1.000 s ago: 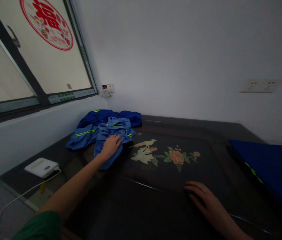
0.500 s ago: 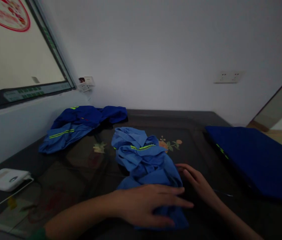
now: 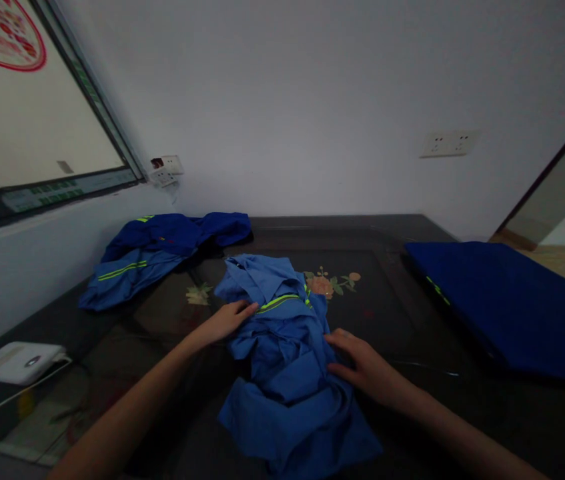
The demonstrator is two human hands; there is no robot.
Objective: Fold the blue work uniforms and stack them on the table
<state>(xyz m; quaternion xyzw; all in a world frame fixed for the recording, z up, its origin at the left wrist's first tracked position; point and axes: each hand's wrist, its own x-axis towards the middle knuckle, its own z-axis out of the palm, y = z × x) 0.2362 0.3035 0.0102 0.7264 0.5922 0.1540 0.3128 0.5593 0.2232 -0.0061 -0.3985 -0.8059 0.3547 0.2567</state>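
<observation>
A crumpled light-blue work shirt (image 3: 287, 393) with yellow-green stripes lies lengthwise across the dark table in front of me. At its left edge, by the stripe, my left hand (image 3: 232, 319) has its fingers closed on the cloth; part of the fingertips is hidden. My right hand (image 3: 359, 363) rests against the shirt's right edge, lower down. Its thumb and forefinger are apart, with the tips touching the fabric.
A loose blue garment heap (image 3: 172, 243) lies at the back left. Folded dark-blue clothing (image 3: 507, 307) lies at the right. A white device (image 3: 17, 362) with a cable sits at the left. The dark table (image 3: 382, 267) has printed flowers and meets the wall (image 3: 302, 120) behind.
My left hand has moved from above the near end of the shirt up to its left edge. My right hand has shifted slightly left, against the cloth. The shirt's near part is spread wider.
</observation>
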